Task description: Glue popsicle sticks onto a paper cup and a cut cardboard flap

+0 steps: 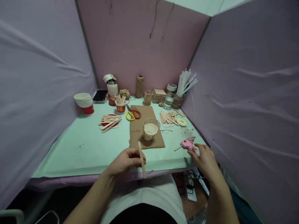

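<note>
My left hand (128, 161) pinches a wooden craft stick (142, 160) near the table's front edge, the stick standing almost upright. At the right, my right hand (205, 158) has thumb and fingers apart around the handle end of a pink glue gun (187, 143); whether they touch it is hard to tell. The gun lies on its side, a glue stick poking out to the left. Between the hands, a paper cup (150, 130) with craft sticks along its far side sits on a brown cardboard sheet (137, 137).
Scissors (133, 113) lie across the cardboard's far left corner. Loose craft sticks (168, 117) are spread at right, beside a round yellowish disc (181, 122). More sticks (109, 121) cover a red dish. Stacked paper cups (84, 102) stand far left; jars, twine and glue sticks (184, 82) line the back.
</note>
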`<state>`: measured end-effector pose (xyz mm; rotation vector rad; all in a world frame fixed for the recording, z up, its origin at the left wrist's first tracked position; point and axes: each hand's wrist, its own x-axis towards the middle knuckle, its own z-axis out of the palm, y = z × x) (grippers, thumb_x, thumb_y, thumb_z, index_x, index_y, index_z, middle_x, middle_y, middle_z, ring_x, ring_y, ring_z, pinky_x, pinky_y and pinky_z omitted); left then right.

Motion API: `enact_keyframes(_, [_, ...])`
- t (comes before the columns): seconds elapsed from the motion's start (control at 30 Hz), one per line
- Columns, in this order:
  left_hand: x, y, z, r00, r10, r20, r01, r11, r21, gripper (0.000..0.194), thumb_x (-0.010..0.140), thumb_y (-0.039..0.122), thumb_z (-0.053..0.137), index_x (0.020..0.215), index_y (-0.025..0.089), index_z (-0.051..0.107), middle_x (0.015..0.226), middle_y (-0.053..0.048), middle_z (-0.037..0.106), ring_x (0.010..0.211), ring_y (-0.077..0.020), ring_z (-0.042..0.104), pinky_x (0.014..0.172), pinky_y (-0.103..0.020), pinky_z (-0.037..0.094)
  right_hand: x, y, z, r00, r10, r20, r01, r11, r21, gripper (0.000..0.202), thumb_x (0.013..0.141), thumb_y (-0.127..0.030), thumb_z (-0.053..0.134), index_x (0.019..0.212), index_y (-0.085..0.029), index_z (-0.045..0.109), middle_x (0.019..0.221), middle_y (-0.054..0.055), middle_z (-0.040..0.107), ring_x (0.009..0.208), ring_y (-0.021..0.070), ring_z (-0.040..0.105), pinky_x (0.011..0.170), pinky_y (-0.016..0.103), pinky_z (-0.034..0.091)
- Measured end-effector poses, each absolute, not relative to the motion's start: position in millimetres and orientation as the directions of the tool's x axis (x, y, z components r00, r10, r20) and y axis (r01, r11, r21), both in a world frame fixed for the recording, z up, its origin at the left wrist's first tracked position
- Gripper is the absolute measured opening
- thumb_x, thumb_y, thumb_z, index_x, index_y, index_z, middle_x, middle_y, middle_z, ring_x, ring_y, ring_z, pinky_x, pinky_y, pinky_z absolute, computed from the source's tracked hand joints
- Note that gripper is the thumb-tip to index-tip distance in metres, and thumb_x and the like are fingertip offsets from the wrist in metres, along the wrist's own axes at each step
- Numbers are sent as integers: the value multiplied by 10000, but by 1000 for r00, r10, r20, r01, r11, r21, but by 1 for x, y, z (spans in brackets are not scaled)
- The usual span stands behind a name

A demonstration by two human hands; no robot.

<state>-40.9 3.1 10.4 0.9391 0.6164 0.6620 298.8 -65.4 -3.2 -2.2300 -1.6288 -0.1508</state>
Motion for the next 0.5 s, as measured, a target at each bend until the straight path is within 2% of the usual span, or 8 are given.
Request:
enact_keyframes(0.13, [-49,18,10,495,858,-136,-437,381,815,250,541,270,886,661,144,707,687,-27,673,641,-112,589,606,-203,458,310,-56,-26,425,890,165,905,-416,-88,453,839,-410,588,1123,-60,625,1044,230,641,1005,349,595,881,431,441])
enact_keyframes(0.27, [-51,22,4,415,891,-184,-516,397,759,306,498,275,914,662,147,690,676,-20,676,628,-120,621,615,-220,506,301,-49,-28,496,853,160,868,-493,-61,476,872,-480,531,1112,-85,644,1001,207,625,940,344,590,830,419,441])
enact_keyframes(0.4, [-51,24,-5,374,900,-225,-545,410,731,348,479,275,925,691,143,682,660,-11,676,610,-114,632,626,-222,531,297,-46,-29,495,851,176,868,-478,-133,451,871,-436,508,1076,-62,655,949,207,612,934,343,569,871,442,428])
enact_keyframes(0.5, [-50,25,-11,357,903,-238,-546,408,732,346,505,264,915,730,138,685,678,-18,687,627,-118,645,636,-224,540,297,-49,-25,501,843,193,846,-432,-312,453,841,-432,489,1067,-77,657,927,190,611,927,331,566,884,462,436])
